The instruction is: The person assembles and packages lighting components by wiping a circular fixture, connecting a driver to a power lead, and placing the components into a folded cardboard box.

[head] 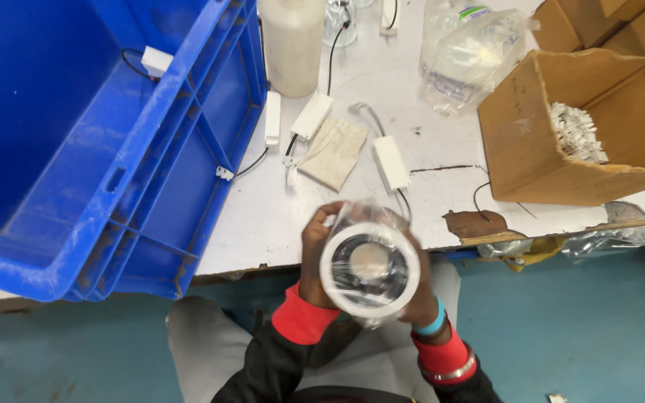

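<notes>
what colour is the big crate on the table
Blue; the crate shows best, and only, in the head view.

Bright, even overhead light filled the frame. Glare flared on the clear plastic wrap [371, 224] at centre and the crumpled clear bags [466, 56] upper right. Shadows were faint. The hands blurred slightly; edges bowed.

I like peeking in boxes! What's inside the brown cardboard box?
The cardboard box holds a pile of small white plastic parts. The box's front wall hides whatever lies deeper down.

left hand [313, 261] + right hand [421, 295] grip wrapped round lamp [369, 266] | blue crate [91, 142] left | cardboard box [561, 142] right
</notes>
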